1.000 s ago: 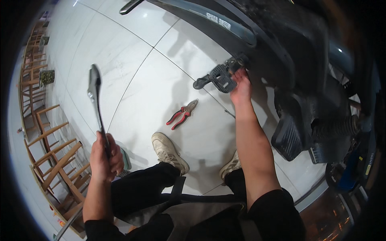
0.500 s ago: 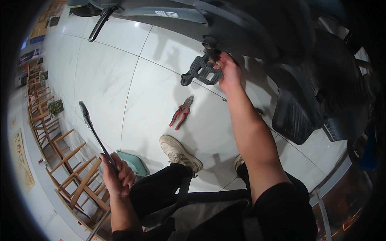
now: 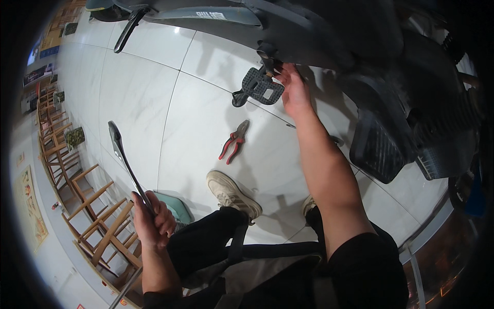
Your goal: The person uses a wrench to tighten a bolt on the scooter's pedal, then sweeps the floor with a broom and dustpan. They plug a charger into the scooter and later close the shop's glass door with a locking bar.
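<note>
My left hand (image 3: 153, 221), at the lower left, is closed round the handle of a long metal wrench (image 3: 123, 157), its head pointing up and away over the floor. My right hand (image 3: 295, 95) reaches up to a black pedal (image 3: 260, 81) below the side of a dark electric scooter (image 3: 319, 31). Its fingers are bent at the pedal's inner end by the spindle, and the fingertips are partly hidden there. Pliers with red and black handles (image 3: 234, 142) lie on the floor between my left shoe and the pedal.
Black footrests (image 3: 378, 149) stick out at the scooter's right part. A kickstand-like black lever (image 3: 131, 30) hangs at the upper left. Beside my left leg stands a teal container (image 3: 174, 207). Wooden chairs (image 3: 95, 216) and potted plants (image 3: 74, 136) line the left side.
The pedal has turned slightly and moved a little upward with my right hand at it. In my left hand the wrench has shifted slightly, its head now rolled to another angle.
</note>
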Available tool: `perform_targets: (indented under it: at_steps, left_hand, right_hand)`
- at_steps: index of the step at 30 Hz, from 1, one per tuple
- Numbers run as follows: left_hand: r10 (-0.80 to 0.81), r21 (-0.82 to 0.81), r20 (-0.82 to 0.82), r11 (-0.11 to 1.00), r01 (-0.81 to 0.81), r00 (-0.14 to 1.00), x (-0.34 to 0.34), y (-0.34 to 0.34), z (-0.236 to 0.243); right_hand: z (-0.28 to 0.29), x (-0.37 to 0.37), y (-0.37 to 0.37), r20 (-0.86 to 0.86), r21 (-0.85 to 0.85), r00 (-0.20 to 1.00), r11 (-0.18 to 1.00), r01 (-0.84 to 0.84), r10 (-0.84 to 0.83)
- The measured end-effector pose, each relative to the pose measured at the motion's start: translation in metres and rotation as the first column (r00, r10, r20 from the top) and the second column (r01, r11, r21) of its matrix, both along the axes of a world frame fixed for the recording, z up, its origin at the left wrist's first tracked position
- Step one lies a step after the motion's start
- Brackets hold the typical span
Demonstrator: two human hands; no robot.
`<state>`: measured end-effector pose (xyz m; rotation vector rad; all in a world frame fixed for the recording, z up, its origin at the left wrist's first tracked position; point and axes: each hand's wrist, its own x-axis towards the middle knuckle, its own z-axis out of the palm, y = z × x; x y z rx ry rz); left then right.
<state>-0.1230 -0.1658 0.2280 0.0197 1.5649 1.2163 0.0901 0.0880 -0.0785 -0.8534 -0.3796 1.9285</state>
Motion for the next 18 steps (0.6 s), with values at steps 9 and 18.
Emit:
perform_targets:
  at_steps: [9,18]
  left_hand:
    - [0.004,0.011,-0.001,1.000,-0.004,1.000,-0.001,-0.001,0.003]
    - [0.054,0.010,-0.019,0.998,-0.054,0.998,-0.004,-0.015,0.006]
  right_hand:
    - [-0.030,-0.023,-0.066,0.356,-0.373,0.860,0.899,-0.228,0.365]
    - [-0.007,-0.060,-0.057,0.026,-0.244,0.960,0.933,-0.264,0.278]
